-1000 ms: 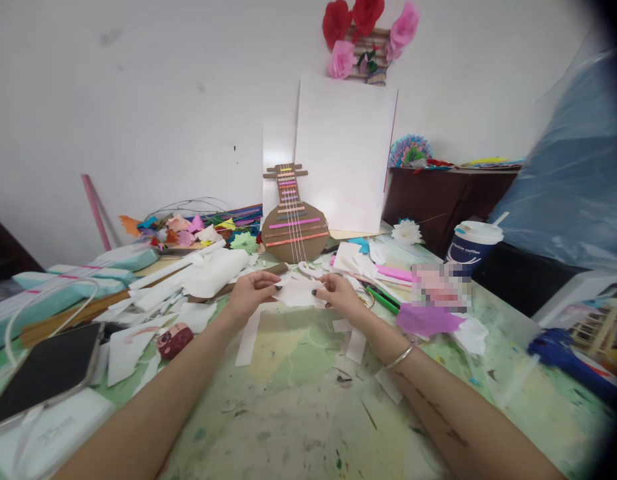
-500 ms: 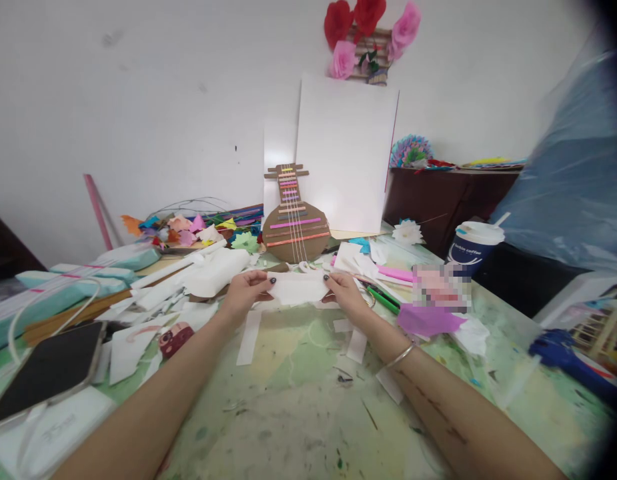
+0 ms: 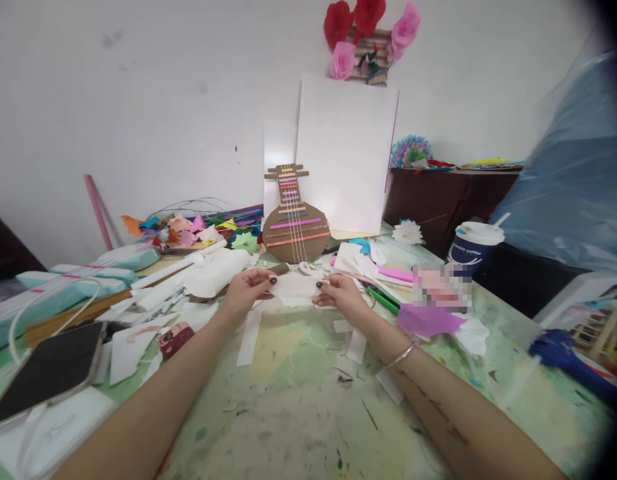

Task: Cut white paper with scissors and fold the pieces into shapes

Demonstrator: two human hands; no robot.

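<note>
A small piece of white paper (image 3: 295, 291) is stretched between my two hands, just above the table. My left hand (image 3: 249, 291) pinches its left end between thumb and fingers. At the other end my right hand (image 3: 341, 295) does the same, thumb toward the paper. Right behind it stands a cardboard lute-shaped craft (image 3: 295, 233) with coloured strips and white strings. A white paper strip (image 3: 249, 339) lies on the table below my left hand, and another strip (image 3: 357, 345) lies below my right wrist.
A phone (image 3: 48, 370) lies at the left among paper scraps. Green-handled scissors or a similar tool (image 3: 385, 299) and purple paper (image 3: 428, 320) are right of my hand. A coffee cup (image 3: 473, 247) stands farther right. A white board (image 3: 345, 153) leans on the wall.
My right hand has shifted slightly left, so the hands are closer together. The paper's top edge, straight before, now looks uneven and bent between them.
</note>
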